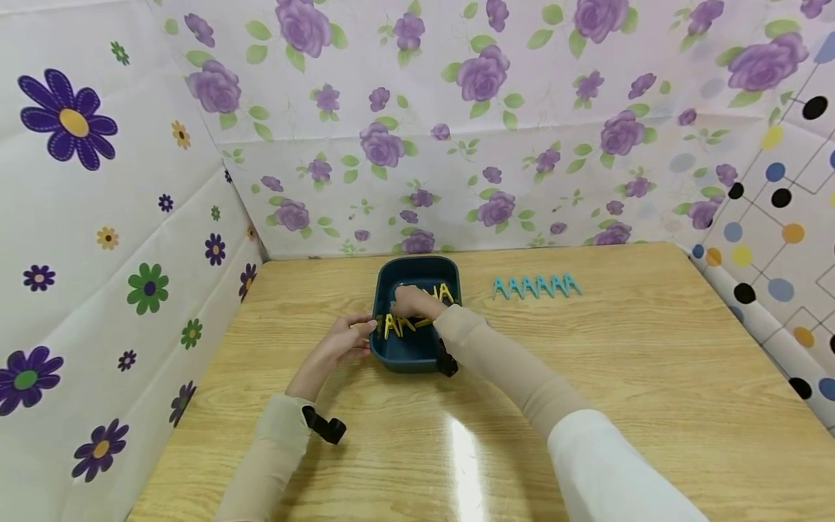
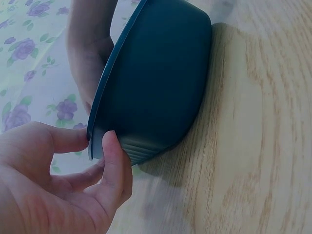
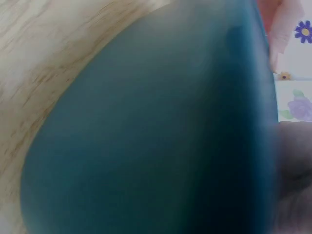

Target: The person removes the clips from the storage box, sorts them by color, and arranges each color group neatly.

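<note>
Yellow clips [image 1: 391,322] flank the right fingers [image 1: 401,301] inside the dark-blue bin [image 1: 406,365].

The right wrist view blurs and crops the tub [image 3: 131,126].

One dark-blue container [image 1: 406,353] stands on a wooden table [image 1: 626,377], rim gripped by the left hand [image 1: 341,338]. Right hand [image 1: 414,301] reaches inside, among yellow clips [image 1: 391,325]. Light-blue clips [image 1: 530,285], one row, lie to the container's right.
</note>
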A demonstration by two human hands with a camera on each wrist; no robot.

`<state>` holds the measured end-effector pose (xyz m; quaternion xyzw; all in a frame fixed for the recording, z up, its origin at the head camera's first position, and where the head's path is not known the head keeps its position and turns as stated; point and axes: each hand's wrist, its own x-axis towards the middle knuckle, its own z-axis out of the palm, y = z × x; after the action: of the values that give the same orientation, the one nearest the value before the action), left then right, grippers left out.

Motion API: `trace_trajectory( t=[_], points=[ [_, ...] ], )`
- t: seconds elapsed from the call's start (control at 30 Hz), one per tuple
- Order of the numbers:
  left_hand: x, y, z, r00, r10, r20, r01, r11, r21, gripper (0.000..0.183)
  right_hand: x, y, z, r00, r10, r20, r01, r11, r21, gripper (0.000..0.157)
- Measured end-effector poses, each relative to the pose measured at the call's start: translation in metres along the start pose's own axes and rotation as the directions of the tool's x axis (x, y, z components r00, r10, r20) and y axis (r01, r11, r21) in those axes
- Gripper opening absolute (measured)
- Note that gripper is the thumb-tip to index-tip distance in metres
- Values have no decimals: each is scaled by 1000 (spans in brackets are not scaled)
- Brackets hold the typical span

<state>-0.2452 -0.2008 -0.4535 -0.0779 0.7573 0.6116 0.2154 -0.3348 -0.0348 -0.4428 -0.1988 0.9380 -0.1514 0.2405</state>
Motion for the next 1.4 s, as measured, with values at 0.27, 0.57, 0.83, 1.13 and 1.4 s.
trace_trajectory(
  t=[0.27, 0.57, 0.83, 1.13, 1.4],
  points=[
    [1, 0, -1, 1000, 4, -6, -4, 1000, 10, 53, -2, -2, 4, 1000, 5, -4, -5, 1000, -14, 30],
    [-1, -2, 0, 1000, 15, -2, -15, 1000, 5, 53, -9, -1, 2, 999, 39, 36, -37, 998, -44, 25],
    [-2, 0, 4, 1000, 3, -31, -3, 1000, 8, 51, -15, 3, -5, 985, 52, 162, -27, 988, -153, 37],
    [-3, 1, 4, 999, -9, -43, 9, 1000, 12, 52, -19, 6, -5, 986, 50, 161, -26, 989, -148, 36],
    [-3, 0, 2, 1000, 2, -26, -2, 1000, 8, 53, -17, 6, 3, 993, 41, 106, -25, 989, -148, 58]
  ],
)
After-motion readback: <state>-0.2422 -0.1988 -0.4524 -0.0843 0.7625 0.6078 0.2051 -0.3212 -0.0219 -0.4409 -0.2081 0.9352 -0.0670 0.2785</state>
